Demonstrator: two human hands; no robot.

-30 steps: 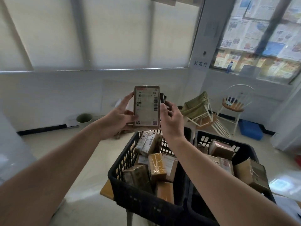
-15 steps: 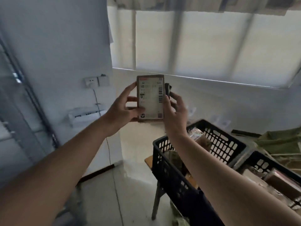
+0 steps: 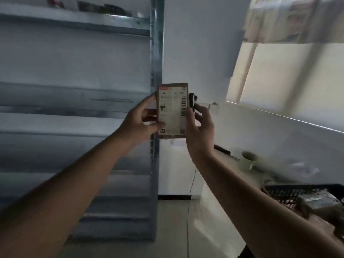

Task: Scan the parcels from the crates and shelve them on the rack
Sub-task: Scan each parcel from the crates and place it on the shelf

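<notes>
A small brown parcel (image 3: 172, 110) with a white barcode label stands upright in front of me at chest height. My left hand (image 3: 141, 121) grips its left edge, thumb on the label face. My right hand (image 3: 200, 125) pinches its right edge and also holds a small dark scanner (image 3: 192, 100) that sticks up behind the parcel. The grey metal rack (image 3: 74, 112) fills the left half of the view, its shelves just beyond the parcel. A corner of a black crate (image 3: 290, 192) with a parcel (image 3: 320, 202) in it shows at the lower right.
The rack's upright post (image 3: 156, 53) stands right behind the parcel. Some dark items lie on the top shelf (image 3: 104, 8). A pale green pot (image 3: 248, 161) sits on the floor by the white wall. A thin cable (image 3: 189, 211) hangs down to the floor.
The view has swung left from the crates to the rack. Both hands keep the same grip on the parcel, which stays centred before me. The crates have slid to the right edge.
</notes>
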